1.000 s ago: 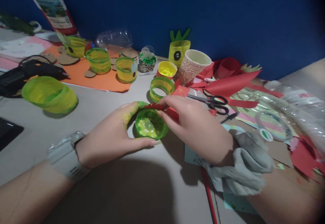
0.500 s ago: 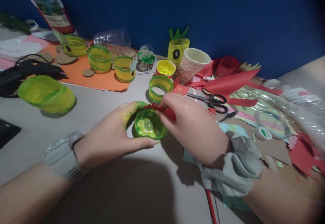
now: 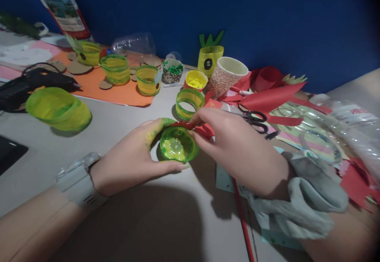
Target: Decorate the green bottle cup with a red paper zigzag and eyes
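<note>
My left hand, paint-stained on the index finger, curves around a small green-painted plastic cup and holds it on the table. Wet-looking green and yellow paint shines on the cup's bottom. At the far rim of the cup, my right hand pinches a red paper strip with a jagged edge. The strip lies along the outside of the rim, close to my left index finger. Just behind stands a green and yellow ring. Black-handled scissors lie beyond my right hand, their blades mostly hidden.
Painted cups stand on orange paper at the back left. A glue gun and a painted bottle piece are at left. Paint cups and a patterned paper cup stand behind. Red paper scraps and plastic bottles crowd the right.
My right forearm and its scrunchie have shifted to the right, covering more of the scissors. Both hands keep their hold on the cup and the strip; the view has shifted slightly.
</note>
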`<state>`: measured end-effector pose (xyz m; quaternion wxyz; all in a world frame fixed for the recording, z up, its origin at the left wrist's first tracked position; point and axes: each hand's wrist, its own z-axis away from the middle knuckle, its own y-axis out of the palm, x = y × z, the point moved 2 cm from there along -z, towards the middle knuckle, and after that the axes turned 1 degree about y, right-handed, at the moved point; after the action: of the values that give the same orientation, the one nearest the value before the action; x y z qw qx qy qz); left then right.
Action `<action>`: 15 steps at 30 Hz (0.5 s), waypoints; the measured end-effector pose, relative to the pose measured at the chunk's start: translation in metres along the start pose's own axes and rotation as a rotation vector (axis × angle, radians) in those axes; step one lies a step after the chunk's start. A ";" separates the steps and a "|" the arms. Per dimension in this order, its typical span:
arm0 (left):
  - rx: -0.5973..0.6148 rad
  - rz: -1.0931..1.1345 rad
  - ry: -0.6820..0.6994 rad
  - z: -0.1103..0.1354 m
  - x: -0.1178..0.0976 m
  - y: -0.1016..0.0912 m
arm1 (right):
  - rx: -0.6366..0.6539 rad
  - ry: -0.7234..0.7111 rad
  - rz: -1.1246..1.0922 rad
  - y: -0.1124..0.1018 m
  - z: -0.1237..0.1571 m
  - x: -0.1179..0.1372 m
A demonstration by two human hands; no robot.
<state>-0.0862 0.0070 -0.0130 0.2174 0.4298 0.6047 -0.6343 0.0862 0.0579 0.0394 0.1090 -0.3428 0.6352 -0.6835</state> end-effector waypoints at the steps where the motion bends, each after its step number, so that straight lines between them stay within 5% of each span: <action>1: -0.005 -0.001 0.005 0.000 0.000 0.000 | -0.002 0.009 0.002 0.001 0.000 0.000; 15: -0.015 0.029 -0.005 0.001 0.001 0.000 | -0.003 0.039 0.026 -0.004 0.001 0.000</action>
<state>-0.0866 0.0060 -0.0140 0.2316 0.4353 0.6026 -0.6275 0.0875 0.0581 0.0433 0.1051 -0.3214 0.6425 -0.6877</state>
